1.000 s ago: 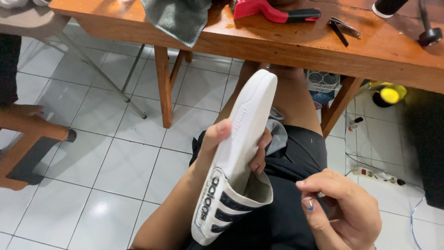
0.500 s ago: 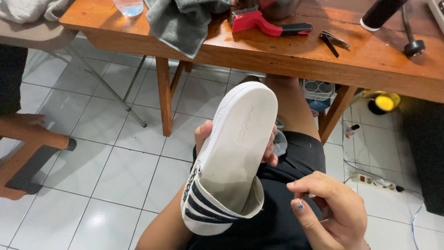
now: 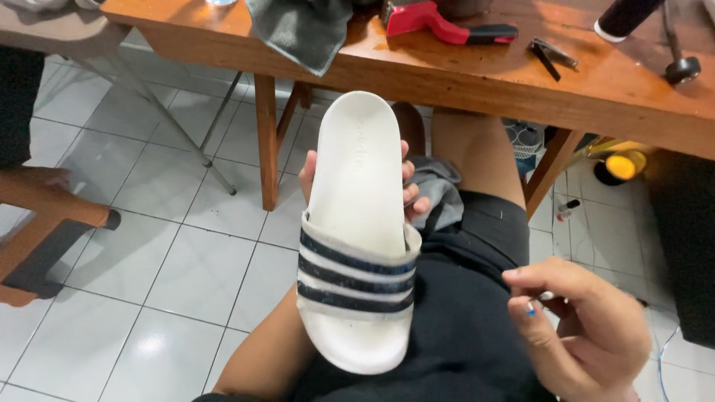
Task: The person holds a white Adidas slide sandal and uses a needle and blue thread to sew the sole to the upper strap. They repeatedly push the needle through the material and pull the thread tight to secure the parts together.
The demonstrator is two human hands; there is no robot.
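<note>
A white-tiled floor [image 3: 149, 246] filled the left of the view, and a wooden table [image 3: 596, 89] ran along the top edge. On the table lay a grey cloth [image 3: 298, 30] hanging over its front edge, a red-and-black hand tool [image 3: 439, 21], and a small dark metal tool [image 3: 550, 56]. The person sat with knees under the table, in black shorts [image 3: 462, 313]. A white slide sandal [image 3: 357, 231] with dark stripes across its strap was held upright above the lap, footbed toward the camera, heel end up and toe end down. The left hand [image 3: 406, 190] gripped it from behind, the thumb showing at the sandal's left edge and the fingertips [image 3: 411, 193] curling round its right edge. The right hand [image 3: 588, 327] hovered just to the right of the sandal, apart from it, fingers drawn together and pinching a small white object with a blue tip [image 3: 538, 301], too small to identify. A yellow round item [image 3: 624, 165] sat on the floor under the table.
</note>
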